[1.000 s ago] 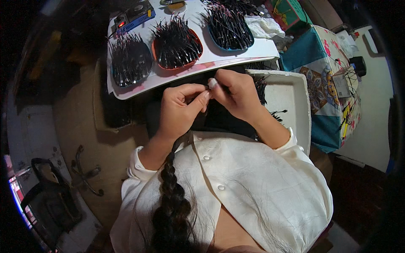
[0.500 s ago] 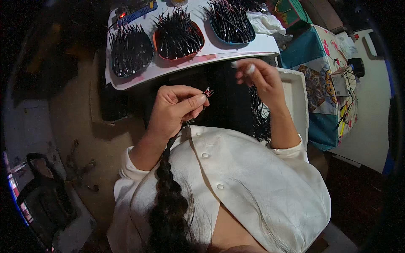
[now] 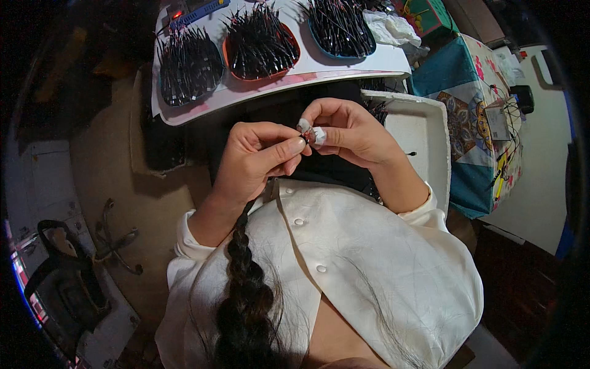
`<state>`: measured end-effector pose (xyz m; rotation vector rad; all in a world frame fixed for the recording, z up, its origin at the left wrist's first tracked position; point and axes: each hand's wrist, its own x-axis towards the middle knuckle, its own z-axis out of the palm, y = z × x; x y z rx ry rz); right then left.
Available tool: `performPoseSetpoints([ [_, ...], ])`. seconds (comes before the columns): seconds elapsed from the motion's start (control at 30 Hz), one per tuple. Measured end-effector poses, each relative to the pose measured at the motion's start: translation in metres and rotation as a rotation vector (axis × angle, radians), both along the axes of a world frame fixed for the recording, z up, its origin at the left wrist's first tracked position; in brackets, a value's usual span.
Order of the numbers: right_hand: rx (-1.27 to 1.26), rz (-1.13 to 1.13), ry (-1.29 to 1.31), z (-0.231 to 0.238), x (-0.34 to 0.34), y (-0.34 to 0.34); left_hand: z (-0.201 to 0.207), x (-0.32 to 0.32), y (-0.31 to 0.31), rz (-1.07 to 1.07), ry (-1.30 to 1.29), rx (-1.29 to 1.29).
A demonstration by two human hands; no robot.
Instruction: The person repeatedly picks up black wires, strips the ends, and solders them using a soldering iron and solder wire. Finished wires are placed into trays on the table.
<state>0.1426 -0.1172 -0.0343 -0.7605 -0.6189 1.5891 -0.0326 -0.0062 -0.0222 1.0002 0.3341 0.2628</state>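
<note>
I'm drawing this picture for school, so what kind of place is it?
Perhaps a small workshop, maybe at home: containers packed with black cables stand on a white table, and a patterned cloth hangs nearby.

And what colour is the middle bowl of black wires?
The middle bowl is orange-red, best seen in the head view.

Your bare left forearm (image 3: 212, 215) angles up and rightward from the lower left of centre, and your bare left hand (image 3: 255, 147) sits just left of the upper middle of the frame, thumb and bent forefinger pinched together, the other fingers curled beneath. Your bare right forearm (image 3: 402, 187) slants up and leftward from right of centre. Your bare right hand (image 3: 359, 138) faces the left, forefinger arched, thumb extended leftward, white wraps (image 3: 319, 136) covering both tips. Your hands' fingertips come close together; contact is hard to make out.
</note>
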Motion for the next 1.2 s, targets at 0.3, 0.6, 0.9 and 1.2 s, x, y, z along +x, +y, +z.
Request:
performPoseSetpoints([
  [0.3, -0.074, 0.202, 0.061, -0.003, 0.015, 0.004, 0.004, 0.000, -0.004, -0.071, 0.105, 0.082],
  [0.6, 0.119, 0.013, -0.314, -0.004, 0.015, 0.002, 0.003, 0.000, -0.003, -0.031, 0.103, 0.071],
  [0.9, 0.665, -0.300, -1.484, 0.031, 0.024, -0.011, -0.002, 0.002, 0.004, -0.101, 0.087, -0.006],
  [1.2, 0.725, -0.261, -1.497, 0.031, 0.021, -0.005, -0.004, 0.006, 0.004, -0.112, 0.091, -0.003],
])
